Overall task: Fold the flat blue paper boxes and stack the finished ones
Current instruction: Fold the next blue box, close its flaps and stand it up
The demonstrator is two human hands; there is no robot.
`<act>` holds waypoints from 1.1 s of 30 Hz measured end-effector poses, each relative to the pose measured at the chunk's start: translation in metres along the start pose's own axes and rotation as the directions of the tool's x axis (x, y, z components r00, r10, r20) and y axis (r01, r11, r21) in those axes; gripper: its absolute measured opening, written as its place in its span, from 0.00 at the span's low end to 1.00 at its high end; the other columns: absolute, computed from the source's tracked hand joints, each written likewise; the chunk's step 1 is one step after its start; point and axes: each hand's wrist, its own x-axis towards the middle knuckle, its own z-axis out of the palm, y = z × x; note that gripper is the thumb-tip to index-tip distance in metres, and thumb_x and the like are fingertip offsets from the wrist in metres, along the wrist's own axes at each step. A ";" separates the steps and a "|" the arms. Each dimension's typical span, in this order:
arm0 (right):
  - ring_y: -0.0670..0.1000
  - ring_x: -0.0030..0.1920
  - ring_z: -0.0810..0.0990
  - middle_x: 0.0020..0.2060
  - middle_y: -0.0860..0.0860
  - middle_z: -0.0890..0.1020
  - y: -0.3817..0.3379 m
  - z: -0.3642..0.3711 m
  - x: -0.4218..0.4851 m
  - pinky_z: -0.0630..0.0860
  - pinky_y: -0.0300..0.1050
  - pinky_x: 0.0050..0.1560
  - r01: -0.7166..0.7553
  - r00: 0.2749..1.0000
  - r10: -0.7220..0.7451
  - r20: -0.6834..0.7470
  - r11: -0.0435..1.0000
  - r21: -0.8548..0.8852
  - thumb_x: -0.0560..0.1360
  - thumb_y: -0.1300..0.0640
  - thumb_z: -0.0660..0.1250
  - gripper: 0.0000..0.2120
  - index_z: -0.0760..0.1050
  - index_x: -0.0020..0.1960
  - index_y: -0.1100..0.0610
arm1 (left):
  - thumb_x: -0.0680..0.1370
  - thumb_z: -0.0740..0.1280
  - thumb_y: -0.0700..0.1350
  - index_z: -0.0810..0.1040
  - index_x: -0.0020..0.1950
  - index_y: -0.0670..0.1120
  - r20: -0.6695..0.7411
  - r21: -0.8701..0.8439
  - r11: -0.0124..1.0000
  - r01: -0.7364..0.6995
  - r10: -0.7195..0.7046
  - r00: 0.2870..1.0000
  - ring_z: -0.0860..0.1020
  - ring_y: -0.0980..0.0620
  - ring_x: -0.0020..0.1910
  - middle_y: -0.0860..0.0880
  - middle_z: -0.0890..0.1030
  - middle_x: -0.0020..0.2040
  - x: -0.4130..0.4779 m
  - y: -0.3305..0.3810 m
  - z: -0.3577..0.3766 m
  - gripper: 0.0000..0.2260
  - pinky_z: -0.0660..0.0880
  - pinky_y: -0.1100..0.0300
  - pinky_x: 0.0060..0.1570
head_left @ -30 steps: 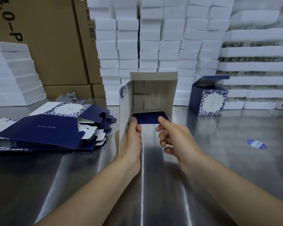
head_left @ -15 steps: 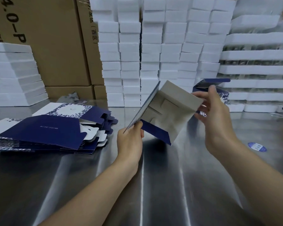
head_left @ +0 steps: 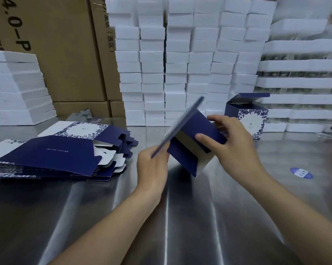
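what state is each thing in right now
held box, half folded, tilted, flaps not closed
left hand, pinches the held box's near edge
right hand, grips the held box's far side
flat boxes, unfolded, in a loose pile
finished box, upright, lid flap open

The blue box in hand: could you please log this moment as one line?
step: folding; left hand pinches blue box edge; right hand grips its far side; box tilted; finished box back right, lid open

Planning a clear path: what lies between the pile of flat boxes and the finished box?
Head view: the half-folded box, held by the left hand and right hand over the metal table.
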 end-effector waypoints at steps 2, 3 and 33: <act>0.35 0.51 0.78 0.50 0.40 0.78 0.003 -0.001 0.001 0.71 0.30 0.49 0.030 0.999 -0.033 -0.036 0.996 -0.087 0.74 0.47 0.79 0.16 0.78 0.58 0.38 | 0.74 0.65 0.51 0.60 0.34 0.42 0.018 0.068 0.995 -0.073 0.071 0.997 0.59 0.46 0.37 0.44 0.63 0.36 0.001 -0.002 -0.001 0.19 0.58 0.52 0.42; 0.36 0.48 0.78 0.47 0.41 0.78 0.005 -0.002 0.001 0.72 0.36 0.47 0.035 0.998 -0.042 -0.052 0.990 -0.135 0.74 0.47 0.79 0.14 0.77 0.52 0.36 | 0.77 0.65 0.48 0.64 0.35 0.39 0.029 0.089 0.991 -0.103 0.101 0.994 0.61 0.47 0.36 0.42 0.67 0.37 0.002 -0.004 -0.002 0.17 0.61 0.53 0.41; 0.46 0.27 0.65 0.28 0.47 0.63 -0.022 0.018 -0.015 0.62 0.40 0.31 -0.750 0.661 0.531 0.530 0.445 0.489 0.79 0.41 0.72 0.22 0.70 0.33 0.51 | 0.74 0.72 0.66 0.70 0.80 0.53 0.316 -0.005 0.985 0.173 -0.163 0.935 0.78 0.55 0.67 0.52 0.78 0.71 -0.016 0.001 0.012 0.37 0.78 0.47 0.68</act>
